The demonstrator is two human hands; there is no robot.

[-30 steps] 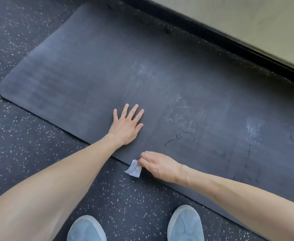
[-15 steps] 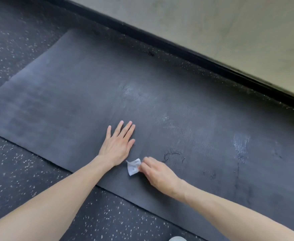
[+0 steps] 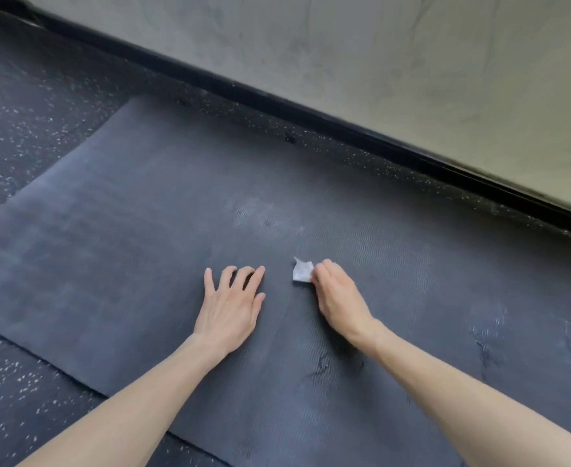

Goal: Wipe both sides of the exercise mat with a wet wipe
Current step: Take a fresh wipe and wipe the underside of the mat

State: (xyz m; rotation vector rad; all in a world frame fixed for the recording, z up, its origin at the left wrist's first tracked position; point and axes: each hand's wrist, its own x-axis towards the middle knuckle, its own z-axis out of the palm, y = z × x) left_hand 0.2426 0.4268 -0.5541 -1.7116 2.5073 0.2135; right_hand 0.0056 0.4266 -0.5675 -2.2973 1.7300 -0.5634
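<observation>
A dark grey exercise mat (image 3: 109,251) lies flat on the floor, ribbed, with a few pale damp patches and dark scuffs. My left hand (image 3: 232,306) rests palm down on the mat near its middle, fingers spread, holding nothing. Just to its right, my right hand (image 3: 339,298) pinches a small crumpled white wet wipe (image 3: 301,272) at its fingertips and presses it on the mat surface. The mat's right end runs out of view.
Black rubber floor with white speckles (image 3: 18,123) surrounds the mat. A black baseboard (image 3: 344,129) and a pale grey wall (image 3: 412,62) run diagonally just behind the mat's far edge.
My right hand carried the wipe from the mat's near edge up onto its middle, farther from me. The left hand stayed planted on the mat. The view tilted up; my shoes dropped out of sight.
</observation>
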